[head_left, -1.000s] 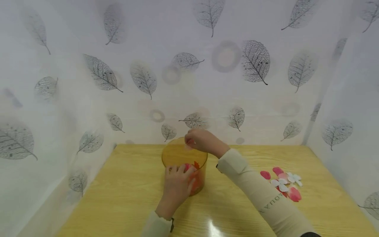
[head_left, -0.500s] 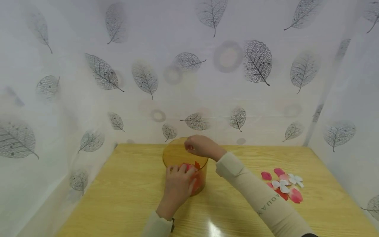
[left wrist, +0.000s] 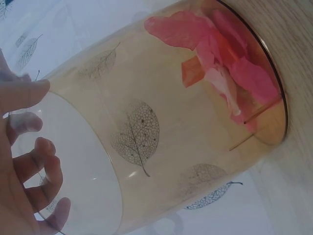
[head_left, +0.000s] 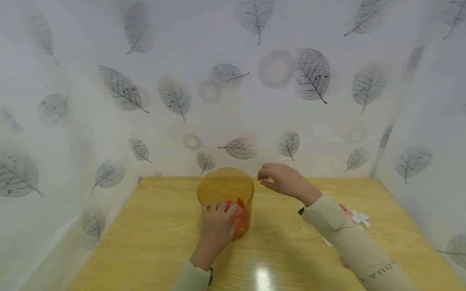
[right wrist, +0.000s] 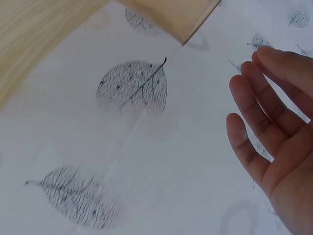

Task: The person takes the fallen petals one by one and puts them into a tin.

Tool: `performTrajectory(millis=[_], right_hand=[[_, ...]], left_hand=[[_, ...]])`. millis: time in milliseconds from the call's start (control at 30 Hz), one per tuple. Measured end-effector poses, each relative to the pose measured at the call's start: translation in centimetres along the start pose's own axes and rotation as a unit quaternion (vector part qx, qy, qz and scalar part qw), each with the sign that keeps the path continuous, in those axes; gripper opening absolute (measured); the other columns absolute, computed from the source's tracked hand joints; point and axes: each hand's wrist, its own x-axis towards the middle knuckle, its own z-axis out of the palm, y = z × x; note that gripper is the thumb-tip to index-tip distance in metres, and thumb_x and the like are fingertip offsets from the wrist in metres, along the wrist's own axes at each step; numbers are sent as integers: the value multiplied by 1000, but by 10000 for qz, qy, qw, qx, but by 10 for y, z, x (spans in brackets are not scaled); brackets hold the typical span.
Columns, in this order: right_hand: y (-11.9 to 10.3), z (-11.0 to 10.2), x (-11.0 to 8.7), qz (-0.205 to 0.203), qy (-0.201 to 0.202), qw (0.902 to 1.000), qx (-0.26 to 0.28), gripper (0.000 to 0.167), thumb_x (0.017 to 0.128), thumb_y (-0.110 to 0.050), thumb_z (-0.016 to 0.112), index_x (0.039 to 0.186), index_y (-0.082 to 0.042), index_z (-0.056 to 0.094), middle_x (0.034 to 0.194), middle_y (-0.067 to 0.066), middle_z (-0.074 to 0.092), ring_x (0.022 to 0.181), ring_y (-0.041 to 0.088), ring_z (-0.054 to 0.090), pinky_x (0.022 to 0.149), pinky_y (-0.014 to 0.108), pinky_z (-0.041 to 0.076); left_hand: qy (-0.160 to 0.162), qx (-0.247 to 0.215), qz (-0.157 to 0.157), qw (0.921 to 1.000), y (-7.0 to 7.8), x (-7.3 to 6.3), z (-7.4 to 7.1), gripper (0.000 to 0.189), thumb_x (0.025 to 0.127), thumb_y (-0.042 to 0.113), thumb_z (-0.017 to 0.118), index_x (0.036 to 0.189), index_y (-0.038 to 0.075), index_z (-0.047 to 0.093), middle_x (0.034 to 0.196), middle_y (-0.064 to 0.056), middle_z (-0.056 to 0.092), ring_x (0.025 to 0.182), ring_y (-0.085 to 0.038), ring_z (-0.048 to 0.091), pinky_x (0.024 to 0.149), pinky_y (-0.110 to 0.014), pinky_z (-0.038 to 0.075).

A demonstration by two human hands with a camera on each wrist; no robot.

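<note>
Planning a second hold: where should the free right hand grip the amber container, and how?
Probably the right stretch of the rim, from the right and above, fingers inside, thumb outside. The amber container stands upright with an open top and thin wall; pink petals lie toward its bottom, and the left hand covers the near side.

The table (head_left: 160,226) bears an upright amber jar (head_left: 225,193). Well to the jar's right lie a white flower (head_left: 360,218) and some pink petals (head_left: 343,207), partly hidden, so their number is hard to tell.
</note>
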Motion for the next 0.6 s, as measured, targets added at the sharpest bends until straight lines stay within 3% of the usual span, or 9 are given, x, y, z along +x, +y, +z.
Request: performTrajectory(millis=[300, 600], right_hand=[[35, -14, -86, 810, -101, 9962, -314, 13, 79, -8, 72, 83, -16, 63, 80, -6, 59, 73, 10, 57, 67, 29, 50], [103, -4, -157, 1738, -755, 9817, -193, 12, 78, -3, 71, 80, -10, 62, 76, -5, 60, 68, 10, 54, 64, 29, 48]], left_hand=[[-27, -96, -24, 9999, -1, -2, 3, 33, 72, 36, 78, 96, 26, 59, 84, 2, 62, 74, -22, 55, 77, -41, 43], [66, -111, -9, 9999, -2, -1, 8, 36, 71, 36, 79, 98, 26, 58, 84, 2, 63, 74, -22, 55, 77, -41, 43]])
